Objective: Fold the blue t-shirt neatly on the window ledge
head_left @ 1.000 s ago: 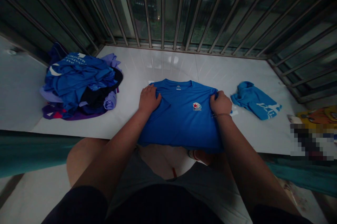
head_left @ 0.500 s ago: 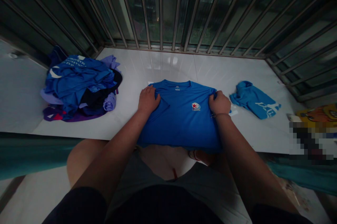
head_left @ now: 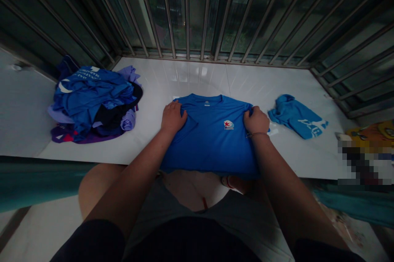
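Note:
A blue T-shirt (head_left: 212, 147) lies front side up on the white ledge, its neckline away from me and its bottom edge at the ledge's near side. A small white badge with a red star (head_left: 228, 124) is on its chest. At the shirt's left shoulder, my left hand (head_left: 173, 117) is closed on the cloth, thumb toward the chest. My right hand (head_left: 257, 119) grips the opposite shoulder with curled fingers, knuckles up. The cloth under both hands is hidden.
On the left of the white ledge (head_left: 209, 77) sits a heap of blue, purple and black clothes (head_left: 95, 98). A lighter blue folded garment (head_left: 297, 116) lies to the right. Metal bars (head_left: 187, 16) rise behind. A yellow item (head_left: 372, 135) is at far right, beside a pixelated patch.

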Motion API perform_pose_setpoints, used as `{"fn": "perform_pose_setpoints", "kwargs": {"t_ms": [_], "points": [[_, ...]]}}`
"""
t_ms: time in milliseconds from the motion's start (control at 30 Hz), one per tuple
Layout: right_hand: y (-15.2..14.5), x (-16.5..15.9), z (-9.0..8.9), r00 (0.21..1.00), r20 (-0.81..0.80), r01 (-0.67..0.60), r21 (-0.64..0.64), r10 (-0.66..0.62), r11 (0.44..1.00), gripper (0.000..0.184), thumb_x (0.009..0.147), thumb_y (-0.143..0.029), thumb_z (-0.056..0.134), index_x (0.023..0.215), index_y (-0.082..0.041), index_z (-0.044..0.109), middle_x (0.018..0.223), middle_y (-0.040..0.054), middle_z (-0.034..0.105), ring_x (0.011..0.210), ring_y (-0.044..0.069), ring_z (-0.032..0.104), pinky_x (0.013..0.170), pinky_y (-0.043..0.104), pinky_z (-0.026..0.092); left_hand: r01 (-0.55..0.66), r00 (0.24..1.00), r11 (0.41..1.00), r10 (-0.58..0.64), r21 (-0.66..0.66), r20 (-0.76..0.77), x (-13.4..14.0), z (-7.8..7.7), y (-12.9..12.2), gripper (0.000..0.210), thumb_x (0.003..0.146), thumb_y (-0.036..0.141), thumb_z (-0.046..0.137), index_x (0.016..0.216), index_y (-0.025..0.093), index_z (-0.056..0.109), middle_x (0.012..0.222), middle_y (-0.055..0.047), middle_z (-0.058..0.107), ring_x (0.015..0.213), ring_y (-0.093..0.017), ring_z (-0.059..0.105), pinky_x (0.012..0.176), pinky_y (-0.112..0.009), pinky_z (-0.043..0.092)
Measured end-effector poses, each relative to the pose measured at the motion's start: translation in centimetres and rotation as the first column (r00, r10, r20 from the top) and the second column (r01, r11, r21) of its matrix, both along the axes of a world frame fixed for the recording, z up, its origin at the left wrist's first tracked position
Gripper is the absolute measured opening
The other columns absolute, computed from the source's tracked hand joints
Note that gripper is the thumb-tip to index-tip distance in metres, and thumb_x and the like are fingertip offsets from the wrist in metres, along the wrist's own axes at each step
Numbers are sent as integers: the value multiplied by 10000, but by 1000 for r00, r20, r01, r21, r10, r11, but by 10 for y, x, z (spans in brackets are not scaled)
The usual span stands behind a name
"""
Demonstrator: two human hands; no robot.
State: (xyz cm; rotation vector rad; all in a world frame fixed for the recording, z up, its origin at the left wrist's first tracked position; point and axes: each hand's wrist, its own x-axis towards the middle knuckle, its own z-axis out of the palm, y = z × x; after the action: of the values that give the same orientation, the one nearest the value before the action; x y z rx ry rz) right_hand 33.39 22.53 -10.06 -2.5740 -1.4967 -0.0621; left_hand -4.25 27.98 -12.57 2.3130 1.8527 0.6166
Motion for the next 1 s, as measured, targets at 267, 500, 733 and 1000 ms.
{"fn": "perform_pose_setpoints", "kwargs": {"t_ms": [267, 500, 733, 1000], "points": [[0, 0, 0, 1000, 3, 1, -2, -1, 1000, 422, 1126, -410, 499, 1390, -149, 698, 1196, 225, 814, 1061, 357, 765, 850, 393, 512, -2, 1000, 1000, 3, -6, 24, 0, -2, 0, 484, 1082, 385, 590, 1473, 131, 719, 1683, -217, 632, 1584, -414, 567, 1384, -602, 382], [0, -1, 2, 1000, 10, 0, -13, 0, 1000, 417, 1131, -410, 489, 1385, -152, 696, 1196, 221, 814, 1057, 355, 765, 841, 392, 501, 4, 1000, 1000, -5, 20, 14, -1, -3, 1, 477, 1079, 386, 583, 1447, 120, 729, 1662, -220, 650, 1566, -413, 586, 1374, -594, 399], [0, -2, 3, 1000, 4, 2, -19, -2, 1000, 421, 1125, -413, 490, 1394, -159, 691, 1200, 218, 814, 1061, 361, 763, 835, 395, 497, 5, 1000, 1000, -5, 8, 1, -1, 0, 0, 501, 1081, 399, 562, 1466, 118, 717, 1676, -223, 639, 1574, -410, 579, 1379, -590, 391], [-1, -2, 3, 1000, -3, -4, -10, 4, 1000, 423, 1124, -406, 486, 1387, -150, 697, 1187, 222, 809, 1049, 356, 757, 846, 396, 504, -3, 1000, 1000, 3, -7, 5, 0, 3, -1, 494, 1076, 394, 574, 1480, 148, 715, 1670, -198, 651, 1580, -402, 575, 1381, -592, 397]]}}
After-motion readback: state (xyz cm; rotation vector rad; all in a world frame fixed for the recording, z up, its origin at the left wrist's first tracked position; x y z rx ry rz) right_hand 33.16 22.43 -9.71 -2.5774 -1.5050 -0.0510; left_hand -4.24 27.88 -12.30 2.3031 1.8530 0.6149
